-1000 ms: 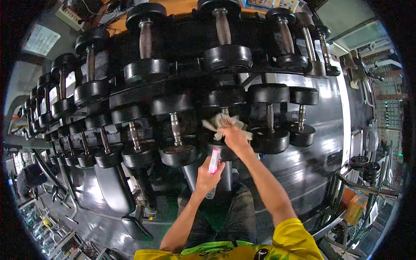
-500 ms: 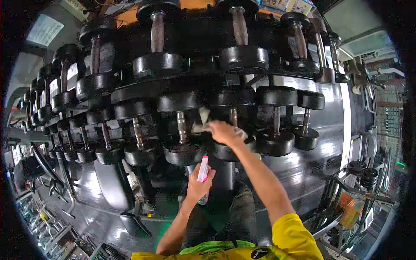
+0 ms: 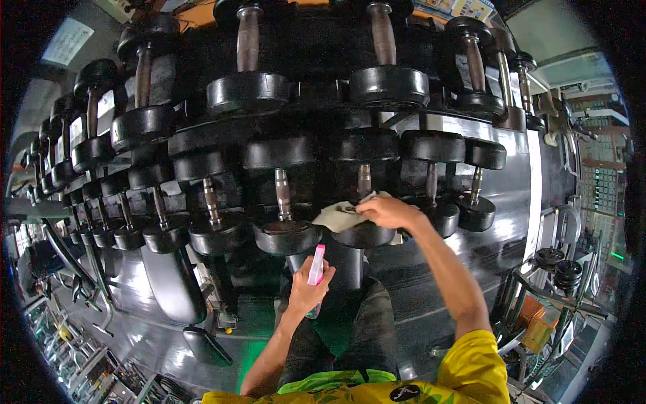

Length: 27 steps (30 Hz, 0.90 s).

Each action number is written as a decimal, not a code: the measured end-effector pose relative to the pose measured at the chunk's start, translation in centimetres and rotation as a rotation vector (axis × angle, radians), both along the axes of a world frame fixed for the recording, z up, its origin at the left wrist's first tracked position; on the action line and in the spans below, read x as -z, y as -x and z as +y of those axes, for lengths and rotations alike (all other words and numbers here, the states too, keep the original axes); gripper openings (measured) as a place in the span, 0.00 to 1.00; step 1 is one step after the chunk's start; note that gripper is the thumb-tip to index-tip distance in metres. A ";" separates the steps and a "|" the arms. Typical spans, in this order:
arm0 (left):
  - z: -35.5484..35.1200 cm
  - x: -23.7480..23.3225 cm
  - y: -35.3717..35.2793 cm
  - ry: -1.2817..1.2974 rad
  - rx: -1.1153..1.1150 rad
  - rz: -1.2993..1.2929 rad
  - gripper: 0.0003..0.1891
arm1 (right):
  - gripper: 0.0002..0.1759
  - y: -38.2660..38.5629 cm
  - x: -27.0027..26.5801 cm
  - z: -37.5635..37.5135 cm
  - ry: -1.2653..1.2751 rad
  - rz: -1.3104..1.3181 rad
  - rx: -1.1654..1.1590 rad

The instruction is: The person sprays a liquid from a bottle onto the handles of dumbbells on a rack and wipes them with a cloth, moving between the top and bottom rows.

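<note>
Wrapped round a spray bottle [image 3: 315, 271] with a pink and white top, my left hand [image 3: 309, 286] is below the lower row of dumbbells. My right hand [image 3: 389, 211] grips a pale cloth [image 3: 338, 217], which lies on the front head of a lower-row dumbbell [image 3: 363, 236] and covers part of it. The metal handle of that dumbbell shows just behind the cloth. To the left of the cloth is another black dumbbell [image 3: 288, 238] with a worn-looking front head.
An upper row of large dumbbells [image 3: 247, 93] runs above the lower one. A padded bench [image 3: 172, 286] stands at lower left. Weight plates [image 3: 567, 271] and an orange box [image 3: 529, 311] are on racks at the right.
My right hand has moved right with the cloth, which has gone from beside the handle to the dumbbell's front head. My left hand still holds the bottle in nearly the same place.
</note>
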<state>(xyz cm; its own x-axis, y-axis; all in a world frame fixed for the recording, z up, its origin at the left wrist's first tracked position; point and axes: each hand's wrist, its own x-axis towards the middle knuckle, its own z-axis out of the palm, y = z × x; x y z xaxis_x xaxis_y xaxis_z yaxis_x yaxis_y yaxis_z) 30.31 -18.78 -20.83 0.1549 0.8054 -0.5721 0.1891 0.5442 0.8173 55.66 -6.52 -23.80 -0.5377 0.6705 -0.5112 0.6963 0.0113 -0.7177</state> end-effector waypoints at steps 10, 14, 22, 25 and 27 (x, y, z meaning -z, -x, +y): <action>0.4 0.4 0.5 -0.019 -0.009 0.028 0.09 | 0.15 -3.5 5.1 0.6 0.052 -0.499 0.187; -0.6 1.5 0.4 -0.107 0.007 0.043 0.09 | 0.17 -3.4 10.6 -0.9 0.162 -0.597 0.068; -0.9 -0.6 0.2 0.008 -0.010 -0.015 0.08 | 0.11 -2.6 0.9 0.4 0.074 -0.548 -0.043; -1.5 -0.5 0.2 0.017 -0.012 0.027 0.09 | 0.09 -1.5 -1.4 0.1 -0.038 -0.241 -0.053; -1.6 -0.5 0.2 0.045 -0.007 0.016 0.09 | 0.10 1.1 -1.9 -0.4 -0.064 -0.009 0.077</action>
